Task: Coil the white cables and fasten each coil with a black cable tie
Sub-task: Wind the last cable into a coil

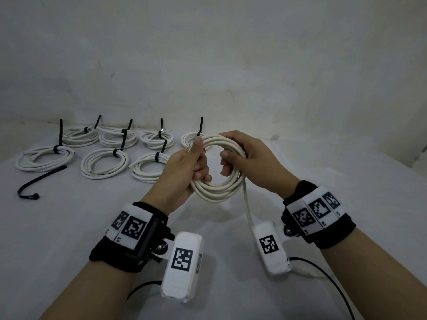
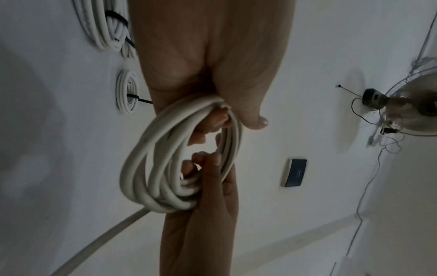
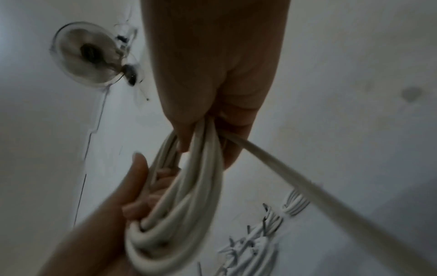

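Both hands hold the coil (image 1: pixel 218 167) up over the table (image 1: pixel 69 227), mid-frame, in front of the tied coils (image 1: pixel 104 162) at the back left. Left hand (image 1: pixel 184 172) has fingers curled thru the ring w/ thumb pressed on top, prob. to clamp the turns so they don't spring apart. Right hand (image 1: pixel 249 158) curls round the opposite side, fingers hooked inside, likely feeding the next turn. Coil is tilted w/ its open face toward the head cam; it's a bit oval, long axis approx. upper left to lower right. Tail (image 1: pixel 247 204) drops off the right side, down toward the person, so winding isn't done. One loose tie (image 1: pixel 39 181) lies left on the table, handy for fastening.
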### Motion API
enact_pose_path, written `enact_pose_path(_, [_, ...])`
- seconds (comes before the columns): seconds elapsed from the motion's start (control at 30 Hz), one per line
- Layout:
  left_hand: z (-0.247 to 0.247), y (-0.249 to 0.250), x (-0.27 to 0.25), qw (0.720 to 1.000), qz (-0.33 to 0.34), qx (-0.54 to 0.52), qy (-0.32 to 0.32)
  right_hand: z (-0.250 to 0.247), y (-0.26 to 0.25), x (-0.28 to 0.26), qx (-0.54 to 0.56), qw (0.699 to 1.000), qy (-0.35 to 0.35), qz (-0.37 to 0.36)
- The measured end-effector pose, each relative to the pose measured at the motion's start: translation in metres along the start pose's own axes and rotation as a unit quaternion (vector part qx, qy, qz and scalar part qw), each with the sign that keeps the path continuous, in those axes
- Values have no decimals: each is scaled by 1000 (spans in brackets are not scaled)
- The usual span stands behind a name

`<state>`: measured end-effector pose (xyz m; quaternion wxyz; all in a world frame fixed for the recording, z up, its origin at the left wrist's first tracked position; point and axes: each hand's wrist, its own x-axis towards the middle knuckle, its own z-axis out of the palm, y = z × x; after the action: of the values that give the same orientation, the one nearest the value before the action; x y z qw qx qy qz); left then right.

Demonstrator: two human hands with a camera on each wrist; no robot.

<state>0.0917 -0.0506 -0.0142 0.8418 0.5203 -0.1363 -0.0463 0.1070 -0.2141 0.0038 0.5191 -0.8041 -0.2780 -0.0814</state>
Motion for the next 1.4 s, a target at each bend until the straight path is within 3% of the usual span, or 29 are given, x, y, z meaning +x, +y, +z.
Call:
enact_pose_path(0.07, [1, 0, 0, 1000, 5, -12, 6, 2, -3, 0, 115, 991, -22, 70])
enact_pose_path(0.2, [2, 1, -1, 1000, -2, -17, 2, 8, -10, 1, 279, 943, -39, 177])
enact_pose_path(0.33, [7, 0, -2, 1000, -7, 4, -1, 13, -19, 3, 263, 939, 18, 223])
enact_pose_path(0.47, [-4, 0, 2, 996, -76, -39, -18, 11, -24, 4, 293, 931, 72, 205])
enact_pose_path(0.53, [-7, -4, 0, 989, -137, 14, -58, 9, -27, 5, 309, 929, 87, 186])
enact_pose_path(0.63, [-4, -14, -6, 953, -209, 146, -161, 7, -31, 4, 319, 927, 106, 168])
enact_pose_path(0.7, [-3, -18, -10, 933, -219, 163, -237, 6, -34, 3, 328, 924, 111, 164])
enact_pose_path(0.8, [0, -14, -14, 921, -206, 176, -279, 3, -39, 1, 346, 917, 123, 158])
enact_pose_path(0.87, [3, -11, -16, 930, -183, 183, -262, -1, -42, 0, 357, 912, 133, 153])
enact_pose_path(1.13, [12, -12, -14, 955, 1, 281, -96, -4, -56, -4, 386, 895, 175, 135])
enact_pose_path(1.2, [12, -11, -11, 966, -2, 249, -65, -3, -57, -6, 396, 889, 189, 132])
enact_pose_path(1.3, [11, -13, -8, 992, -36, 119, -20, 2, -54, -8, 411, 875, 213, 139])
enact_pose_path(1.4, [6, -25, -5, 993, -91, 73, 25, 10, -48, -11, 417, 866, 233, 150])
